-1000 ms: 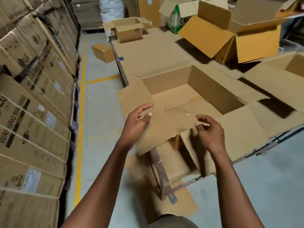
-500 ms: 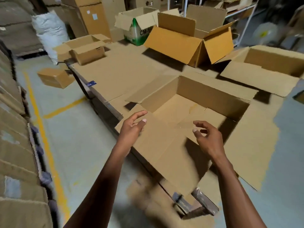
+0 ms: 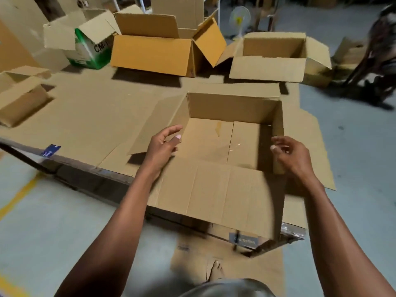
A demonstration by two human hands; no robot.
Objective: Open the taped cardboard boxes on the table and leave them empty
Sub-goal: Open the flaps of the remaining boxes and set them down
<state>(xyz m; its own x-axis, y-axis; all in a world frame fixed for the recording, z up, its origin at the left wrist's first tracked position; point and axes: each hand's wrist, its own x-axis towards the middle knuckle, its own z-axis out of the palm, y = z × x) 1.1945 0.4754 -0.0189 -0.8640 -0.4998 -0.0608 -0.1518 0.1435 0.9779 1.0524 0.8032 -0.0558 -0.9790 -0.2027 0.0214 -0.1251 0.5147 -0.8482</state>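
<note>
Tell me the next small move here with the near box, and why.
Probably draw both hands back and turn to another box. The near box stands open, flaps spread, its floor bare; the left hand and right hand hover empty over it. The other boxes in view look open too.

A white pedestal fan with a yellow centre [image 3: 239,17] stands on the grey concrete floor [image 3: 355,133] at the far side, right of middle. A yellow painted line [image 3: 16,198] crosses that floor at the near left, and a flat sheet of brown cardboard [image 3: 252,269] lies on it at the near middle, with a bare foot [image 3: 216,272] resting on the sheet. A small blue label [image 3: 50,150] sits at the left, and a dark blurred shape [image 3: 379,50] at the far right cannot be made out.
</note>
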